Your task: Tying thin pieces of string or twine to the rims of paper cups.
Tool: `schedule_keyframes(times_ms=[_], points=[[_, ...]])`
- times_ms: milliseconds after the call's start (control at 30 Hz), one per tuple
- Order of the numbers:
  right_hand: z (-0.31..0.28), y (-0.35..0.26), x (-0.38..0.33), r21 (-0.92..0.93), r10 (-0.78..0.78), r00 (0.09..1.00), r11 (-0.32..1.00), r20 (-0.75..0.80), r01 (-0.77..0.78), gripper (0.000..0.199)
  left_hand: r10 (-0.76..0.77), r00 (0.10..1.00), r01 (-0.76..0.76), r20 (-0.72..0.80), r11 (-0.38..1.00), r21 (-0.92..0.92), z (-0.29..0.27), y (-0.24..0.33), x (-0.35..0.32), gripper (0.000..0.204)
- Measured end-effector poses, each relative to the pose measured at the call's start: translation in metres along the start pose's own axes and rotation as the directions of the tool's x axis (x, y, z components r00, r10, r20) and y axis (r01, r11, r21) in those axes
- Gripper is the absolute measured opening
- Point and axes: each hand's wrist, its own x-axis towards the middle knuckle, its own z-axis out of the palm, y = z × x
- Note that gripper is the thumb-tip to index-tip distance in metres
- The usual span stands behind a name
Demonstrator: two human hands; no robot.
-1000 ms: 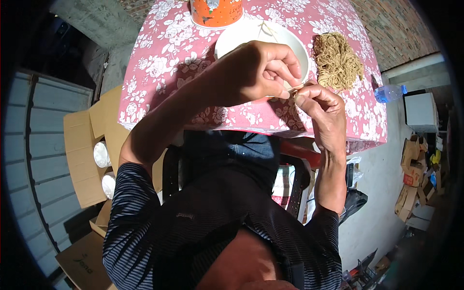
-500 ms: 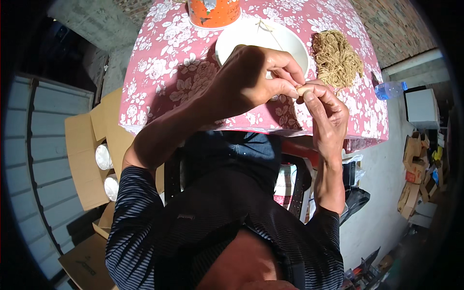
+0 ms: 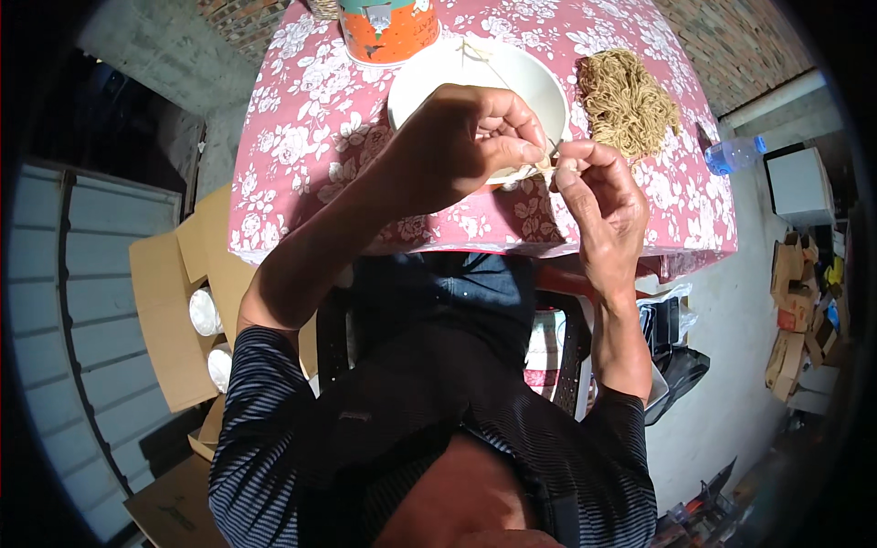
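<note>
Over the near edge of a white bowl [image 3: 427, 80], my left hand [image 3: 466, 142] and my right hand [image 3: 607, 196] meet with their fingertips close together. Each pinches a thin, pale strand [image 3: 549, 165], which shows as a small tangle or loop between the fingers. Whether it is knotted is too small to tell. Another light strand [image 3: 484, 60] lies across the far side of the bowl. To the right of the bowl rests a loose bundle of tan twine [image 3: 626, 105], which neither hand touches.
A pink floral tablecloth [image 3: 297, 137] covers the table. An orange and green tub [image 3: 388, 36] stands behind the bowl. Past the table's right edge are a plastic bottle [image 3: 734, 155] and a white box [image 3: 806, 187]. An open cardboard carton [image 3: 174, 320] sits at the left.
My fingertips have drawn slightly apart, and the strand between them now shows. My right fingers have opened out a little from their tighter pinch. The whole view has shifted slightly.
</note>
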Motion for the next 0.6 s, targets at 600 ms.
schedule_keyframes(times_ms=[600], points=[[0.003,0.006,0.003,-0.349,-0.163,0.986,0.922,0.039,0.166,0.005,0.079,0.984,-0.038,-0.160,0.968,0.247,0.011,0.007,-0.006,0.013]])
